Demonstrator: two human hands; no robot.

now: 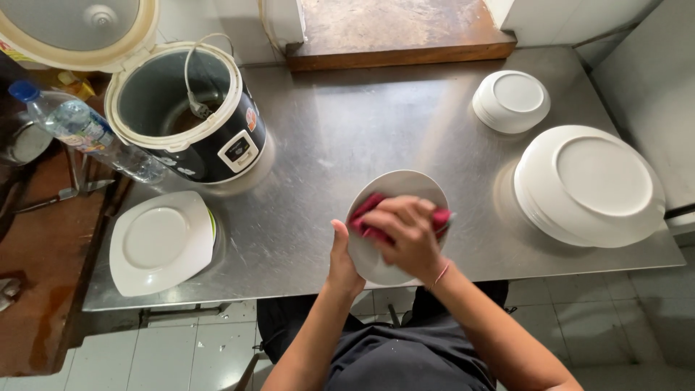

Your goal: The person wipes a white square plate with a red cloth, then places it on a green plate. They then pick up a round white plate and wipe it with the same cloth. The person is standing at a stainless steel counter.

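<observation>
Head view: over the steel surface (347, 137) we see a white plate (400, 190) held at its near edge. Our left hand (343, 262) keeps a closed grip on its rim (thumb up), while our right hand (407, 235) presses a folded pink cloth (368, 208) into it, fingers curled tight.

White plate (402, 190), pink-red cloth (368, 210); white plate stacks (588, 185), black-and-cream rice cooker (190, 116), grey steel table (347, 123)

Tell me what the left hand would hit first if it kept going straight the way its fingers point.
The left hand points up-frame, away from the person, gripping the white bowl by its rim. Past that, bare steel table, then probably the wooden board; depth is unclear.
</observation>
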